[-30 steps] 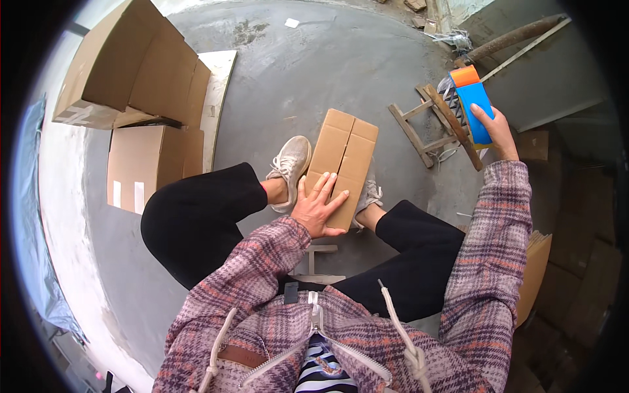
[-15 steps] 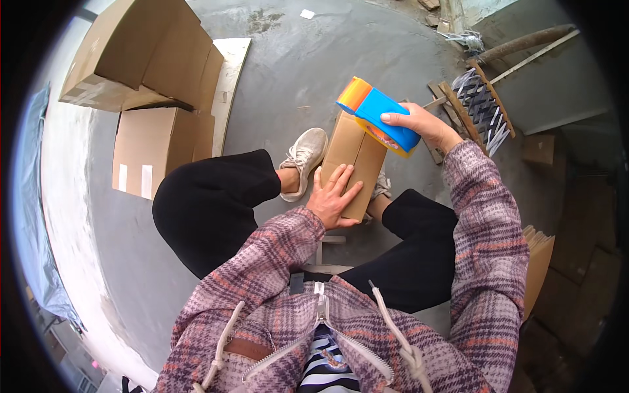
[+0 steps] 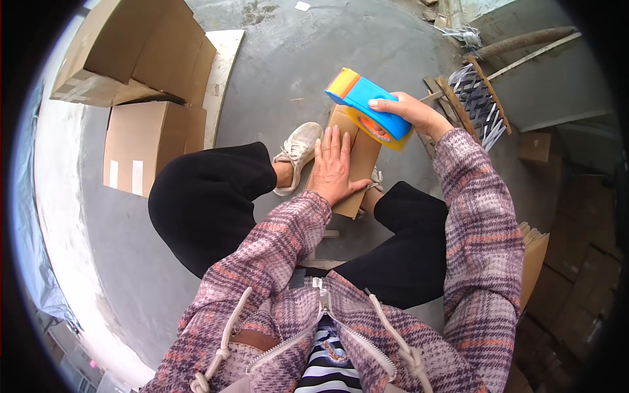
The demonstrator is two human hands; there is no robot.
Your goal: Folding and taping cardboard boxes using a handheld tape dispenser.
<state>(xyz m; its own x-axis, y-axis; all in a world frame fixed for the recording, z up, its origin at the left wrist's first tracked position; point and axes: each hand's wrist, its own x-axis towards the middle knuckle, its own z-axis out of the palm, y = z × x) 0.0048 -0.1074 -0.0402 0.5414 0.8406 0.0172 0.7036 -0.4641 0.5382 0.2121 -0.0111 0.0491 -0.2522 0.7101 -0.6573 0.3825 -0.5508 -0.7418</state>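
Since a second ago, the dispenser (image 3: 360, 95) has swung from the stool's side at two o'clock to the box's twelve o'clock end, and the left hand (image 3: 333, 171) has slid farther up the box (image 3: 364, 157). That hand lies flat on the box, fingers loosely together toward twelve, thumb out toward two. The right hand (image 3: 419, 114), at two o'clock, grips the dispenser with its thumb along the blue body; its other fingers are hidden. Whether dispenser and box touch, I cannot tell.

Bringing the dispenser to a steadied box seems the step in hand; the next move likely calls for a still left palm and a firm right grip.

Around the box, the left shoe (image 3: 301, 154) sits at nine o'clock and the right shoe (image 3: 376, 178) at five. Farther out come the stool (image 3: 479, 98) at two, cardboard sheets (image 3: 534, 262) at four, and a large carton (image 3: 141, 59) at ten.
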